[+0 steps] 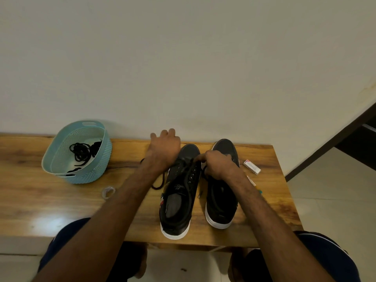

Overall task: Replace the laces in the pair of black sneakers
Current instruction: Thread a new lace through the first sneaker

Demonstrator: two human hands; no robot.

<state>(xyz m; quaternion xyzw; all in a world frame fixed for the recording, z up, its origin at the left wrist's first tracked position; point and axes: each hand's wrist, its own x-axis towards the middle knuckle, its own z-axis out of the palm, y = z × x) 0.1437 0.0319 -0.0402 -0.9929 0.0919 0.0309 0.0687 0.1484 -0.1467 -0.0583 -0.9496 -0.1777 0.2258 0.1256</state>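
Right hand [218, 164] pinches the black lace [157, 187] at the left-hand sneaker [179, 200], whose toe points at the worktop's [81, 200] far edge. Left hand [164, 147] sits by that toe, grip unclear.

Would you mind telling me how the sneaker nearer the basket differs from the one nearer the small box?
The sneaker nearer the basket has a lace running over its exposed eyelets; the sneaker nearer the box has its eyelets mostly covered by the right hand. The basket-side heel sits closer to the person, while the box-side toe reaches further toward the wall. Both are black with white soles, upright, toes to the wall.
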